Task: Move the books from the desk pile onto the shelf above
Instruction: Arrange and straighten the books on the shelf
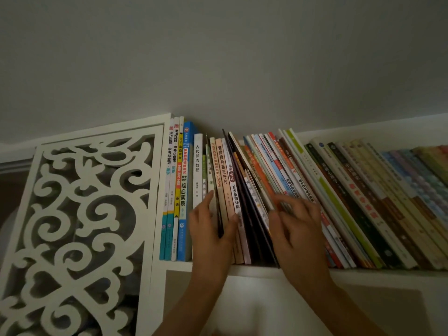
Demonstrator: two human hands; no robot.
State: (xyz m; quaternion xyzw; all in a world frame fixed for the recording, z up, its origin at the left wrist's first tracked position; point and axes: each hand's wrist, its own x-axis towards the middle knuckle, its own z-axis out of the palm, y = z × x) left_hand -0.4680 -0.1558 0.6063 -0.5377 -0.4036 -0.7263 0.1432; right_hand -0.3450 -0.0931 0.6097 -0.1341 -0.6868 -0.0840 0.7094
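Books of many colours, thin paperbacks standing spine-out (242,190), already fill the white shelf board (257,269); the desk pile is out of view. Your left hand (209,229) pinches 2 or 3 slim spines between thumb and fingers. Just right of that pinch, dark covers (252,214) lean. Your right hand (294,229), fingers spread, presses against the slanted row beyond. Push both groups upright together, squaring the bottoms against the board.

To your left stands a white fretwork panel (80,214), its scrolls and heart shapes cut clean through. Behind and above everything you see a plain grey wall (242,57), dimly lit.
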